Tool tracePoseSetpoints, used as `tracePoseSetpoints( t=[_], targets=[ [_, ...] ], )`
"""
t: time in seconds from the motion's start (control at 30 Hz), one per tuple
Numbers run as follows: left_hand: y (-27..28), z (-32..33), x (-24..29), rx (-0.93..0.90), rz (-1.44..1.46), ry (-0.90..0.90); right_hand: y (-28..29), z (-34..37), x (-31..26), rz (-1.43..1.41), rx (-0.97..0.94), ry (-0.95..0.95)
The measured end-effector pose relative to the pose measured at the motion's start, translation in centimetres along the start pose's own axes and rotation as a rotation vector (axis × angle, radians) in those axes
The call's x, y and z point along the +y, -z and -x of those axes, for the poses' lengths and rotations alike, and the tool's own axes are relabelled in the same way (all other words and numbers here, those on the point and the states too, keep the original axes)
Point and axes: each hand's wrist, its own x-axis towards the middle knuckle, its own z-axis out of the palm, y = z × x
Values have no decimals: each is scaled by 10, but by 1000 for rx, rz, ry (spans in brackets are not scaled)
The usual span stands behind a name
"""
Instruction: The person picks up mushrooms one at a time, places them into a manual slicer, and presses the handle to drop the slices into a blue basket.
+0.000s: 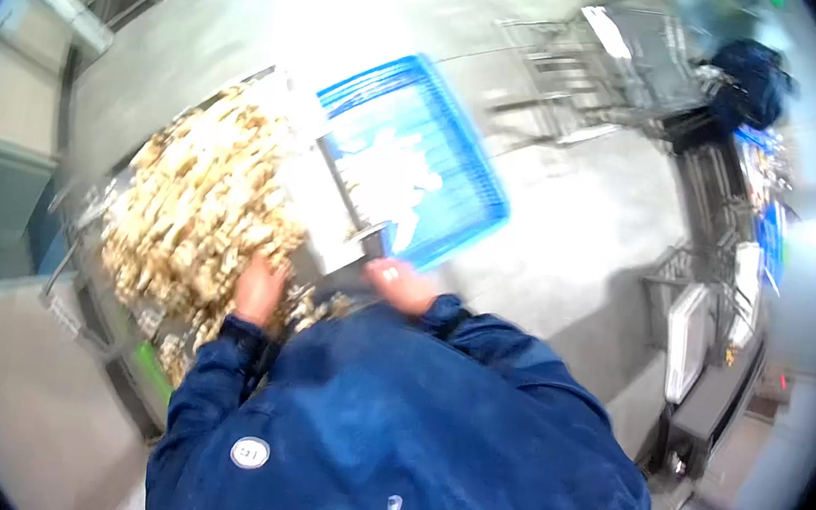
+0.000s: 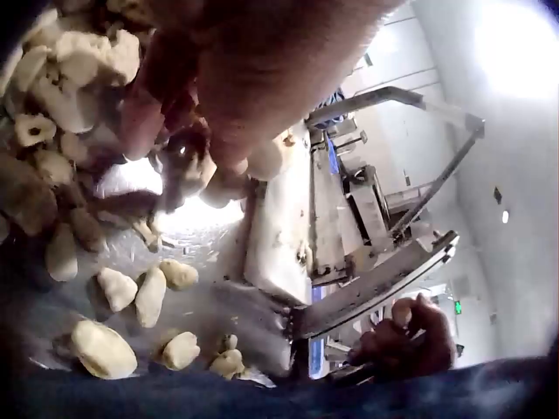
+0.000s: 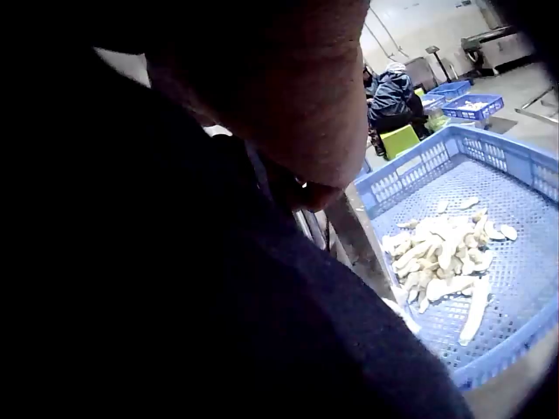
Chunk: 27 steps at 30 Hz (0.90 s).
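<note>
My left hand (image 1: 260, 291) reaches into the near edge of a heap of pale, knobbly mushroom-like pieces (image 1: 209, 192). Between its thumb and fingers, in the left wrist view, is a small piece (image 2: 199, 170), partly hidden by the hand. Just beyond the fingertips lies a thick white cutting board (image 2: 278, 236). My right hand (image 1: 402, 287) grips the dark handle of a long hinged cutter blade (image 2: 376, 288), which slants upward beside the board. In the right wrist view the hand and dark sleeve cover most of the cutter.
Right of the board, a blue plastic crate (image 3: 515, 253) holds a mound of white cut pieces (image 3: 441, 253). Several loose pieces (image 2: 105, 349) lie on the wet metal tabletop (image 2: 210, 305). A person in dark clothing (image 3: 395, 96) sits farther off near other crates. Metal racks (image 1: 580, 73) stand across the floor.
</note>
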Motion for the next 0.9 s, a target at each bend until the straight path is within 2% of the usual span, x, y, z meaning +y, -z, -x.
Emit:
tracePoseSetpoints(
  t=[0.03,0.1,0.17,0.2,0.23,0.3,0.33,0.4,0.43,0.47,0.5,0.53,0.57,0.63,0.7,0.8,0.9],
  targets=[
    [-10,-3,-10,61,-46,-132,10,0,-18,-586,-3,-473],
    [-15,-1,-10,107,-51,-154,2,0,-16,-588,84,-458],
    [-14,5,-11,135,-5,-137,13,0,-29,-623,84,-513],
    [-14,5,-11,157,35,-186,17,-2,-32,-656,70,-540],
    [-21,-3,-23,93,83,-160,17,-3,-33,-644,94,-546],
    [-29,-3,-42,94,173,-252,8,-1,-31,-626,135,-567],
    [-21,1,-39,41,262,-246,-2,-1,-20,-539,194,-475],
    [-7,9,-32,-68,443,-232,-15,3,-7,-477,218,-491],
    [-5,10,-28,-99,577,-208,-7,-2,-18,-446,231,-497],
    [-3,9,-25,-131,710,-186,3,-1,-31,-586,234,-568],
    [-1,9,-24,-166,839,-163,0,-1,-30,-593,240,-583],
    [-3,-2,-26,-192,874,-204,-4,-1,-26,-598,246,-597],
    [-2,-8,-25,-291,945,-124,-6,0,-24,-603,251,-612],
    [8,-13,-8,-338,1020,-143,-3,0,-29,-602,275,-578],
    [9,-25,7,-308,1081,-138,-5,0,-24,-572,288,-538],
    [7,-45,36,-236,1118,-122,-4,0,-25,-590,295,-573],
    [-18,-80,39,-227,1170,-95,13,-1,-36,-516,201,-567]
  ],
)
